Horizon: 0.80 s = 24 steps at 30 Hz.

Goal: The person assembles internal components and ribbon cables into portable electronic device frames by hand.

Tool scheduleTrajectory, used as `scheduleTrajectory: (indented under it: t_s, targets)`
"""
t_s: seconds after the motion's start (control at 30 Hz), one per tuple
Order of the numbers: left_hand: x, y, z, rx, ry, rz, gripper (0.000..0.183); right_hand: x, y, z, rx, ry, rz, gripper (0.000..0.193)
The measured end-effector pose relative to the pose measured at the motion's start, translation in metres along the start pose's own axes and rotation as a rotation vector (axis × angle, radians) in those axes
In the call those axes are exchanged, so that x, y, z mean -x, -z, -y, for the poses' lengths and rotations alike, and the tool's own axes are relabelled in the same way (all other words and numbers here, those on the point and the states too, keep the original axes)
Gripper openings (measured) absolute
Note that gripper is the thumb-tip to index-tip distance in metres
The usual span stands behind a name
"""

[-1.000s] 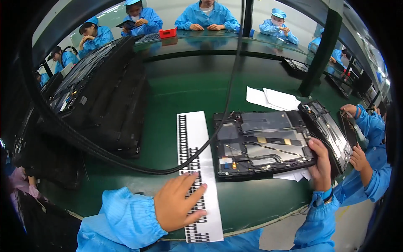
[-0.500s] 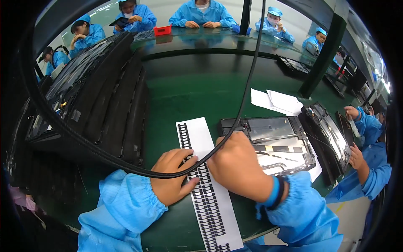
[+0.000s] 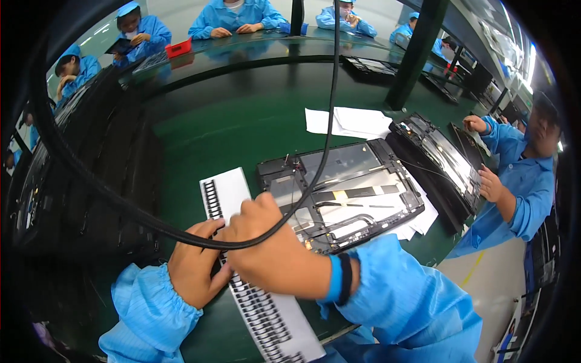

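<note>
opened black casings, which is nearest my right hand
The casing just beyond your right hand, beside the sheet of black pieces; others lie farther right, farther back or stacked left.

Green bench (image 3: 230, 130) filling the middle, its open surface our dial's hub! Down at six, a long white sheet (image 3: 305, 317) lies aslant, rows of little black parts on it. Swing to four: an open black device (image 3: 363, 196), silvery inside, loose paper (image 3: 423, 221) poking out beside it. Over to three, more white papers (image 3: 357, 121), and farther out a second open device (image 3: 445, 154). Another flat unit (image 3: 370, 65) at two! Between eight and nine, dark stacked casings (image 3: 109, 175) loom.
</note>
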State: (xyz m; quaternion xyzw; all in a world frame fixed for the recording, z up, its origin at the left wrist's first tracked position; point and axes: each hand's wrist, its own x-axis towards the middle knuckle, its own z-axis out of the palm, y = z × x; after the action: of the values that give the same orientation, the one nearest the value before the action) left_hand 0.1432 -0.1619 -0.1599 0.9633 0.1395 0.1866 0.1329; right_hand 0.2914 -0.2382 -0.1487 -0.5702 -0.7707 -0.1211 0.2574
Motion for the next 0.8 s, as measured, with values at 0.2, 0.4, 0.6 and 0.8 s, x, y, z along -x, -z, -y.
scheduleTrajectory:
  t_s: [0.2,0.4,0.6,0.8]
  targets:
    - [-0.009,-0.001,-0.009,-0.004,-0.001,0.021,0.043,0.071,0.086,-0.014,-0.415,-0.174,0.060,0.011]
    - [-0.055,-0.011,-0.057,0.188,-0.534,-0.018,0.037,0.106,0.119,-0.068,-0.651,-0.621,-0.008,0.004]
    - [-0.069,-0.039,-0.054,0.155,-0.742,0.025,0.033,0.105,0.094,-0.067,-0.564,-0.517,0.084,0.005]
    - [-0.069,-0.039,-0.057,0.184,-0.687,0.024,0.026,0.103,0.093,-0.069,-0.581,-0.540,0.080,0.005]
